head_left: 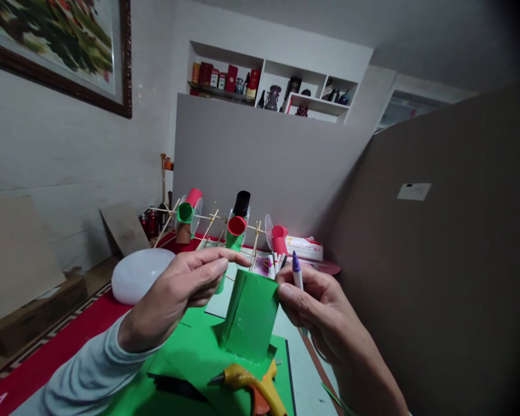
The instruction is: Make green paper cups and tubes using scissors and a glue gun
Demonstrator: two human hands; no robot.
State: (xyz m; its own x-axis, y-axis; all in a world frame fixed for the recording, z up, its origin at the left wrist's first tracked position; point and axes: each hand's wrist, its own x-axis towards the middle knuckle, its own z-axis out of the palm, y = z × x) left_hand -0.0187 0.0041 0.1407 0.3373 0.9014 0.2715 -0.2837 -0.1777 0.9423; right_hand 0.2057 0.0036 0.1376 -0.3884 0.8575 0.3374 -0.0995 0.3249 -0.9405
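Green card tube (250,315), light and easily creased (best held at its folded edges): my left hand (186,286) pinches the top rim, my right hand (316,306) its side, clutching a purple marker (297,269); glue gun (253,388) below

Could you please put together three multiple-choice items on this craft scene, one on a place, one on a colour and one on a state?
1. Where does the glue gun lie?
A. on the wall shelf
B. in front of the green paper piece, on the green sheet
C. on the white dome

2. What colour is the cap of the marker in the right hand?
A. purple
B. yellow
C. black

3. How is the green paper piece held?
A. lying flat, untouched
B. by the left hand alone
C. upright between both hands

Answers:
1 B, it lies near the bottom edge on the sheet.
2 A, the tip shows purple.
3 C, fingers of each hand meet its top.
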